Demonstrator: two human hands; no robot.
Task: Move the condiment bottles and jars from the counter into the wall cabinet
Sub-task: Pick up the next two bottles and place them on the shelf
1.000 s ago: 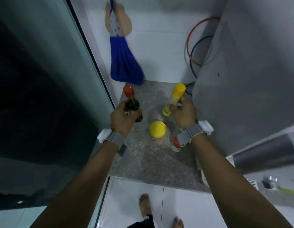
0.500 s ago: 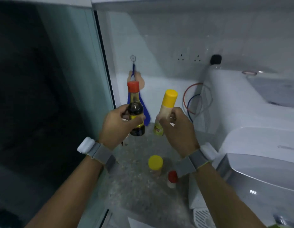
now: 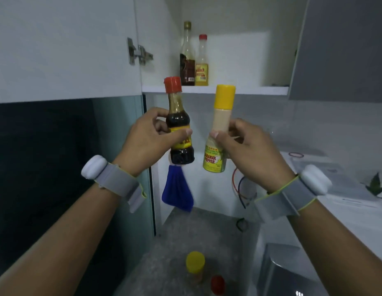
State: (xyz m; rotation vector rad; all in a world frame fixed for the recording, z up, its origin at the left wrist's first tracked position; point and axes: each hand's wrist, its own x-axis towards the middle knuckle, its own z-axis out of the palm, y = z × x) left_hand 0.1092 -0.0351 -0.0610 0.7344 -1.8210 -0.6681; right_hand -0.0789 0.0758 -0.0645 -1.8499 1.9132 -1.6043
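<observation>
At the bottom centre of the frame, the speckled grey counter (image 3: 177, 248) carries a yellow-capped jar (image 3: 195, 266) and, just to its lower right, a red-capped jar (image 3: 217, 284); both are blurred and their labels cannot be read. Both forearms rise from the lower corners, each with a grey wristband holding a white pod.

At mid-frame, the left hand (image 3: 147, 139) has thumb and fingers wrapped around the middle of a dark sauce bottle (image 3: 179, 124) with a red cap, held upright; its yellow and red label is mostly covered by the thumb and is not legible. Just to the right, the right hand (image 3: 245, 146) pinches a pepper bottle (image 3: 217, 135) with a tall yellow cap, thumb in front and fingers behind its pale neck. Its yellow label reads "SARAWAK PEPPER", with smaller print above too fine to make out. The two bottles are close together but apart.

Behind them, a blue cloth (image 3: 177, 193) hangs on the white wall, with red and blue cables to the right.

Farthest, at upper centre, the open wall cabinet (image 3: 215, 89) shows its white shelf edge just above the held bottle caps. On the shelf stand a tall dark bottle (image 3: 187, 58) with a gold cap and, touching its right side, a shorter yellow-liquid bottle (image 3: 201, 63) with a red cap; their labels are unreadable. A metal hinge (image 3: 138, 52) sits at upper left.
</observation>
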